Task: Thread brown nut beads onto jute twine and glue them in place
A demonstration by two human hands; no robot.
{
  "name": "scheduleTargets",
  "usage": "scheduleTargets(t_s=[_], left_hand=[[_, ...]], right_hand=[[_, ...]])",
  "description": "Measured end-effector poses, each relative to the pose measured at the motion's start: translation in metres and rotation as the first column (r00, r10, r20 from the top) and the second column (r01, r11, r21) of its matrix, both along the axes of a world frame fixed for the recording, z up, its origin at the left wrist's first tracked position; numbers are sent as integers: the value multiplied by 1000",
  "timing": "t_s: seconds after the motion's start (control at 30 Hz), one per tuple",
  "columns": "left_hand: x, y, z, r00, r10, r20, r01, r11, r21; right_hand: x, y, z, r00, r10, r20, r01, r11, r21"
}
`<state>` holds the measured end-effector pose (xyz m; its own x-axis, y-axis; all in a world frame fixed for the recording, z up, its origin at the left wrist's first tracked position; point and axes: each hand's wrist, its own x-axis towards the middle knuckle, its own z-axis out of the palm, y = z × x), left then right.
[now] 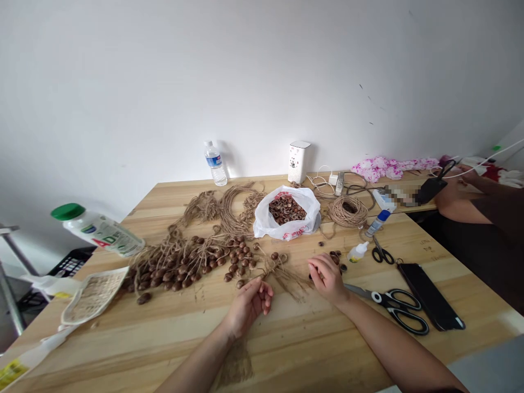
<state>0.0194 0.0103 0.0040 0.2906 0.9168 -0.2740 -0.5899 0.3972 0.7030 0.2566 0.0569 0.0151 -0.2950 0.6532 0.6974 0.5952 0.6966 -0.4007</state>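
My left hand (249,305) is above the front of the table, fingers curled, with a strand of jute twine (271,268) at its thumb and forefinger. My right hand (328,279) is closed to the right of it, fingertips down by a few small dark brown caps (335,255); what it pinches is hidden. Loose twine ends lie between both hands. To the left, a big heap of round brown nuts (176,273) is tied to twine strands. Behind the hands stands a white plastic bag (262,218), open, full of brown ring-like pieces (287,209).
Right of my right hand lie large scissors (403,308), small scissors (382,251), a glue bottle (358,251) and a black phone (429,296). A twine roll (347,212) sits behind. A green-capped bottle (98,230) stands left, a water bottle (215,164) at the wall. Another person's arm (460,202) is far right.
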Motion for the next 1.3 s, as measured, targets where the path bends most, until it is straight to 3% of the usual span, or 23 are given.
scheduleTargets(t_s=[0.87, 0.93, 1.0, 1.13, 1.2, 1.3], left_hand=[[-1, 0, 0, 1000, -10, 3, 10, 1000, -19], [-1, 0, 1, 1000, -16, 0, 16, 1000, -24], [-1, 0, 1, 1000, -23, -5, 23, 999, -28], [-1, 0, 2, 999, -31, -17, 31, 999, -20], [-1, 0, 2, 1000, -22, -11, 22, 1000, -19], [-1, 1, 2, 1000, -23, 11, 23, 999, -27]], right_hand=[[0, 0, 1, 999, -24, 31, 25, 1000, -16], [0, 0, 3, 993, -91, 75, 91, 996, 1], [3, 0, 2, 963, -234, 137, 233, 972, 18], [10, 6, -11, 826, -488, 283, 506, 863, 13], [13, 12, -20, 806, -488, 335, 527, 849, -31], [16, 21, -28, 890, -344, 299, 396, 909, -133]])
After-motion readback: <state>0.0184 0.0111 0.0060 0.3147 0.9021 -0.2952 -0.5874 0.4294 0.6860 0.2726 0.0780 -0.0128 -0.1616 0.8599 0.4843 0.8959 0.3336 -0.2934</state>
